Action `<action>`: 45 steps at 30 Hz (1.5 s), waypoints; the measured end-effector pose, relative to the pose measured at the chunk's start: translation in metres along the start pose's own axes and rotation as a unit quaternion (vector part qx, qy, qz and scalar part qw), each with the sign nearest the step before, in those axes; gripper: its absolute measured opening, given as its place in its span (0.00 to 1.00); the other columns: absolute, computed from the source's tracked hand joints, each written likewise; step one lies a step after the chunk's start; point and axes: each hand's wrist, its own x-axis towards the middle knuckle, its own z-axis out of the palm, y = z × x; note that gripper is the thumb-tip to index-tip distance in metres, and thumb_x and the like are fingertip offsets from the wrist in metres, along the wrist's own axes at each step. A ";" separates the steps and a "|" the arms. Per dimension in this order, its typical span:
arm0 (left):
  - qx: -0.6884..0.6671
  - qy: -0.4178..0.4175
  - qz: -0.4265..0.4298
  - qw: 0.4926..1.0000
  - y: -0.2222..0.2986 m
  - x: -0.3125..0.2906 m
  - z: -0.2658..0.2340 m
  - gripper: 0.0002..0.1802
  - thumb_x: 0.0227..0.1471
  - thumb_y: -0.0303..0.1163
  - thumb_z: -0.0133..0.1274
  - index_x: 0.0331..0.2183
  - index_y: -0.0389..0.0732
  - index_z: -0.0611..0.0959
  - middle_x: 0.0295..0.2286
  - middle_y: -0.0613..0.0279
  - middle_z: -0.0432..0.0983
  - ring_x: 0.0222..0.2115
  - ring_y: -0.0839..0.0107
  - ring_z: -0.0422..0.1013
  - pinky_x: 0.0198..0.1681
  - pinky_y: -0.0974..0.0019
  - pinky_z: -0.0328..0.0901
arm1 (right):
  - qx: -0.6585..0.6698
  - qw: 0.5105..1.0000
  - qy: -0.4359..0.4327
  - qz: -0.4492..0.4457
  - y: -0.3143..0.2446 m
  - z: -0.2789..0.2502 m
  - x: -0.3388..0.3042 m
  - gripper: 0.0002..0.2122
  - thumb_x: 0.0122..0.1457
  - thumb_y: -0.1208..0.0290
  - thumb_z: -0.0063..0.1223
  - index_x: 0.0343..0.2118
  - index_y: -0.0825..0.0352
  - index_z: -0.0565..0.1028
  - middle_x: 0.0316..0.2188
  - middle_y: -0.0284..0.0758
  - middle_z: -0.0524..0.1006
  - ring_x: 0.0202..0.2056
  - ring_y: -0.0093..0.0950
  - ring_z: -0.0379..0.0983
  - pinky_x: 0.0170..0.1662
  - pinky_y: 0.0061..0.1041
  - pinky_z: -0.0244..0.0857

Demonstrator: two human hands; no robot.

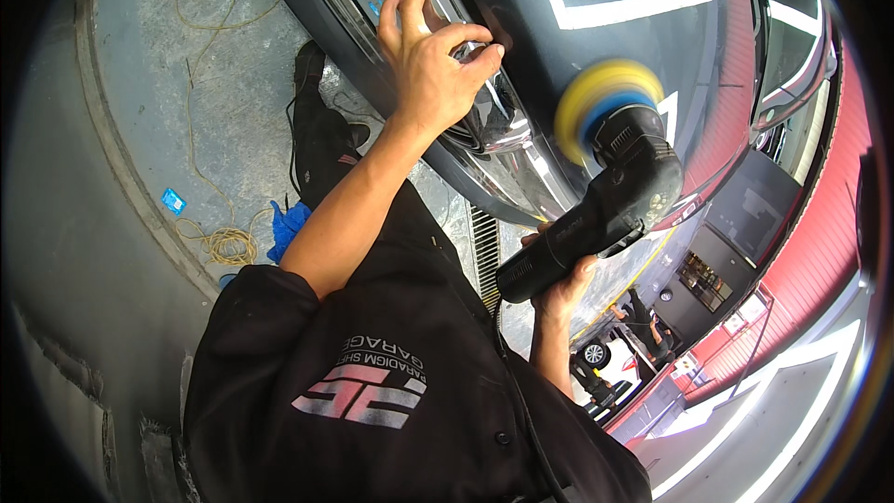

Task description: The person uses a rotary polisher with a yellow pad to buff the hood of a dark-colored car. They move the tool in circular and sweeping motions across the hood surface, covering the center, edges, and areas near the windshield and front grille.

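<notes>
My right hand (562, 291) grips the body of a black car polisher (596, 214). Its round yellow foam pad (610, 79), with a blue backing, looks smeared by motion. The pad faces the glossy dark grey car panel (521, 56), though I cannot tell how firmly it rests there. Up and to the left, my left hand (433, 61) is at the car's front, near the chrome trim and headlight. Its fingers are spread, thumb and forefinger curve toward each other, and I see nothing held. Whether it touches the car is unclear.
A black power cord (531, 428) hangs down my front from the polisher. On the floor lie a coiled yellowish cord (228, 246), a blue cloth (289, 228) and a small blue packet (173, 200). A drain grate (485, 256) runs below the bumper. Another person (652, 331) is far right.
</notes>
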 end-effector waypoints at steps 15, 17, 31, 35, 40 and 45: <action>-0.016 0.027 0.009 0.999 0.004 0.005 0.004 0.09 0.42 0.38 0.70 0.29 0.50 0.91 0.61 0.57 0.59 0.63 0.40 0.45 0.66 0.43 0.45 | -0.111 0.993 0.009 -0.043 0.006 -0.003 0.001 0.42 0.49 0.37 0.67 0.53 0.75 0.70 0.41 0.40 0.78 0.40 0.30 0.77 0.46 0.32 0.71; -0.021 0.037 -0.001 0.999 0.007 0.004 -0.003 0.08 0.43 0.37 0.68 0.30 0.48 0.90 0.58 0.56 0.64 0.61 0.45 0.52 0.64 0.47 0.50 | -0.140 0.988 0.018 -0.061 0.003 0.001 0.002 0.41 0.48 0.40 0.70 0.53 0.74 0.70 0.41 0.36 0.77 0.43 0.26 0.74 0.50 0.29 0.67; -0.420 -0.211 -0.139 0.871 0.092 -0.062 -0.049 0.63 0.42 0.58 0.70 0.62 0.25 0.55 0.55 0.35 0.62 0.58 0.44 0.63 0.60 0.51 0.62 | -0.443 0.859 -0.026 -0.254 -0.030 0.027 0.026 0.30 0.51 0.65 0.69 0.54 0.77 0.70 0.39 0.43 0.81 0.37 0.34 0.80 0.42 0.31 0.73; -0.386 -0.186 -0.117 0.896 0.089 -0.059 -0.053 0.65 0.41 0.54 0.72 0.64 0.28 0.51 0.57 0.32 0.56 0.58 0.39 0.61 0.61 0.47 0.61 | -0.447 0.859 -0.055 -0.242 -0.043 0.041 0.028 0.29 0.51 0.65 0.70 0.52 0.77 0.72 0.37 0.44 0.82 0.36 0.33 0.81 0.41 0.30 0.73; -0.357 -0.141 -0.035 0.923 0.081 -0.057 -0.048 0.66 0.40 0.51 0.73 0.66 0.33 0.49 0.61 0.28 0.49 0.60 0.34 0.58 0.58 0.46 0.65 | -0.474 0.854 -0.039 -0.209 -0.038 0.038 0.025 0.29 0.53 0.68 0.67 0.55 0.77 0.70 0.44 0.45 0.80 0.42 0.33 0.80 0.47 0.31 0.73; -0.362 -0.098 0.002 0.927 0.081 -0.061 -0.038 0.66 0.38 0.47 0.74 0.66 0.36 0.50 0.62 0.24 0.45 0.55 0.31 0.65 0.44 0.52 0.77 | -0.496 0.835 -0.037 -0.237 -0.036 0.031 0.027 0.30 0.52 0.67 0.68 0.56 0.77 0.69 0.44 0.45 0.80 0.43 0.34 0.80 0.47 0.31 0.73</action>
